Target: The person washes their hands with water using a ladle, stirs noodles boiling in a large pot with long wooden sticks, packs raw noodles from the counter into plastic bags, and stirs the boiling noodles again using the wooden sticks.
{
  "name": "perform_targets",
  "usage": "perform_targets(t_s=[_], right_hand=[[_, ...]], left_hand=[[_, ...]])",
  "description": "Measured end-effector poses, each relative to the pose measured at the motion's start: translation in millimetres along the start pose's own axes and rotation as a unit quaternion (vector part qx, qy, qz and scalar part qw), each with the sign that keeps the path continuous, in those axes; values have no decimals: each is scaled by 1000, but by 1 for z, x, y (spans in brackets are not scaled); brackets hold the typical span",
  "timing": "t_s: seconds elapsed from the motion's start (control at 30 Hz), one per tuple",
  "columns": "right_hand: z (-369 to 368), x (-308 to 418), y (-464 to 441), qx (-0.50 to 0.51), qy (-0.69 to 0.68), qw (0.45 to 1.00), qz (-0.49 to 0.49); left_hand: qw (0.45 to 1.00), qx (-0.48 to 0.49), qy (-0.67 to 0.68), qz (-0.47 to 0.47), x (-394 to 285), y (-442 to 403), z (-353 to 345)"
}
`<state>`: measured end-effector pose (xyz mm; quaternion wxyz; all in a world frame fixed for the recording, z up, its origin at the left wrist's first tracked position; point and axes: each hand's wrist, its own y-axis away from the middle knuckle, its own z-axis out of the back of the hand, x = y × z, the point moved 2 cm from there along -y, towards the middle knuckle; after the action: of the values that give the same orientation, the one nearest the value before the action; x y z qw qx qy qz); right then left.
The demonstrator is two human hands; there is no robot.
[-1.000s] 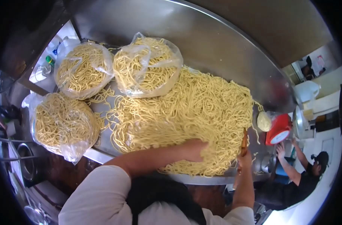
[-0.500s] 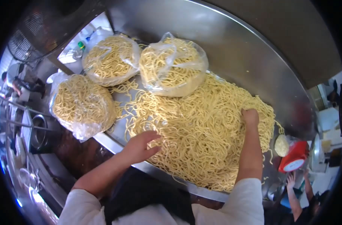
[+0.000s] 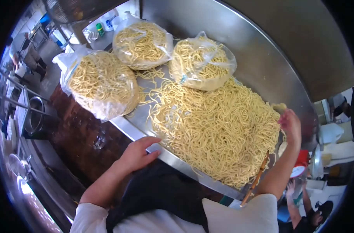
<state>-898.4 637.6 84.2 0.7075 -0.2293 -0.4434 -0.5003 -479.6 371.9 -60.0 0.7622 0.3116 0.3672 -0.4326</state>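
A wide heap of yellow noodles [image 3: 219,132] covers much of the metal table [image 3: 128,128]. My left hand [image 3: 140,152] hovers by the table's near edge, its thumb and fingers apart and nothing in them. At the heap's right side is my right hand [image 3: 290,123], raised, with its fingers loosely bent and apart. A blurred yellowish clump [image 3: 279,106] shows just beyond those fingers; whether it touches them I cannot tell. A slim brown stick [image 3: 257,178] slants over the near edge beside my right forearm.
Clear plastic bags of noodles stand at the back: a left bag [image 3: 103,83], a middle bag [image 3: 144,44] and a right bag [image 3: 204,64]. A red scale [image 3: 300,163] is beyond my right arm. Co-workers [image 3: 320,215] [image 3: 23,50] are at lower right and far left.
My right hand has come out of the noodles and moved to the right, its fingers loosening. My left hand has drawn back from the heap. The view has shifted, and the brown stick now shows.
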Motion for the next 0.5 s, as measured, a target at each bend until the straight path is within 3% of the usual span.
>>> perform_targets(t_s=[0.17,0.23,0.27,0.33,0.43,0.47,0.5], right_hand=[[-29,84,62,31,-31,992,121],[-54,103,88,115,-26,975,188],[-68,110,99,153,-23,963,220],[-116,125,135,228,-15,940,253],[-205,135,198,353,-38,908,223],[-240,135,223,418,-39,886,196],[-275,135,247,483,-37,858,167]], left_hand=[[999,-23,6,-33,24,51,15],[997,-53,10,-59,36,76,22],[998,-27,64,-8,39,89,28],[994,-21,105,7,46,111,40],[913,-71,402,7,74,133,42],[905,-73,418,23,69,147,60],[863,-105,493,37,69,161,69]])
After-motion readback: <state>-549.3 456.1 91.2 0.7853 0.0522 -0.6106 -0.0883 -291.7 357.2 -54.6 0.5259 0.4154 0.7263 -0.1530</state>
